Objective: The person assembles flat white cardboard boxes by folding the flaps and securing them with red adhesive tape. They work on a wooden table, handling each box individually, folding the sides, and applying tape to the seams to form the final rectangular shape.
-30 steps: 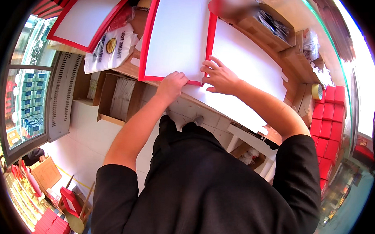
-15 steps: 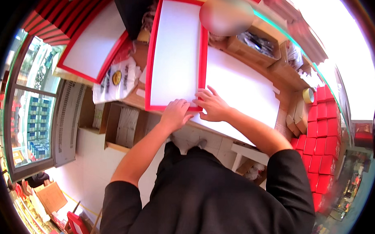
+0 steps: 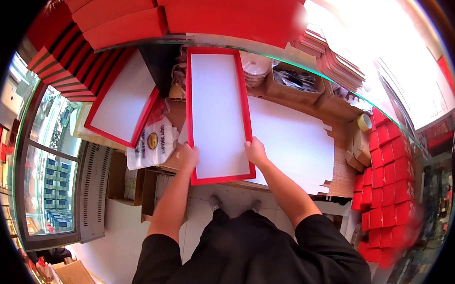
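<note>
A long, shallow red box part (image 3: 219, 116) with a white inside faces up before me. My left hand (image 3: 188, 157) is closed around its left wall near the close end. On the opposite wall, my right hand (image 3: 256, 151) grips the red edge. The thumbs and fingertips are partly hidden by the walls. Its near end juts past the worktable's front edge. Beneath and to the right lies a large white cardboard sheet (image 3: 292, 144) with notched edges.
A similar red-edged box part (image 3: 122, 101) leans at left beside a white printed plastic bag (image 3: 155, 143). Cartons (image 3: 295, 90) line the table's back under a glass shelf (image 3: 290, 61). A tape roll (image 3: 364, 122) and stacked small red boxes (image 3: 389, 172) stand right.
Both hands have moved from the box part's near end to its two long sides, now gripping them. The view has shifted, and more of the red boxes above shows.
</note>
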{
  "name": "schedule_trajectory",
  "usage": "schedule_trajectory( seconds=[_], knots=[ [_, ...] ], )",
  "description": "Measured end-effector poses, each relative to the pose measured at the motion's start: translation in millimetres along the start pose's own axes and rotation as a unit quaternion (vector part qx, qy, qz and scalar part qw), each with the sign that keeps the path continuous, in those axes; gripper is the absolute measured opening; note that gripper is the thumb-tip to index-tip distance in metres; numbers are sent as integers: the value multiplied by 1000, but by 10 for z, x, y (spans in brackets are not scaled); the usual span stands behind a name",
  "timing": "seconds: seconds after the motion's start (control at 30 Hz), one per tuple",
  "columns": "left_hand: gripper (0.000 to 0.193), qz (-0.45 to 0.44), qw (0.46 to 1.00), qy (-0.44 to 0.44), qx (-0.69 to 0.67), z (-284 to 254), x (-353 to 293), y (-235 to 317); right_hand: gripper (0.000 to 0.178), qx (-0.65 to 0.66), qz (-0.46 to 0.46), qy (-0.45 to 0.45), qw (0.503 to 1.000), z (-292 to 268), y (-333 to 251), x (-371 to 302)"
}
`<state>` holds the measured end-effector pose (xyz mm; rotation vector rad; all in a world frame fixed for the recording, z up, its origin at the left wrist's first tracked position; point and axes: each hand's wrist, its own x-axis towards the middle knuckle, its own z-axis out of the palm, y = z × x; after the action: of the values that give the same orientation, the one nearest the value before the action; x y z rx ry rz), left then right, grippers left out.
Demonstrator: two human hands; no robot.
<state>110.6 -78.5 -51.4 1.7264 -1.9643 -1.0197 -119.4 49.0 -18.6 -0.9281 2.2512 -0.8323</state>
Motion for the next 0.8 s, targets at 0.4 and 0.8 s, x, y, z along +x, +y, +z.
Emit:
schedule_trajectory(
  seconds=[0.4, 0.8],
  knots=[
    [32, 139, 989, 40, -36, -304, -867, -133, 26, 261, 7, 34, 965, 75, 228, -980],
    [40, 69, 991, 111, -41, -1060, -2453, -1326, 31, 343, 86, -253, 901, 962, -38, -1423]
  ],
)
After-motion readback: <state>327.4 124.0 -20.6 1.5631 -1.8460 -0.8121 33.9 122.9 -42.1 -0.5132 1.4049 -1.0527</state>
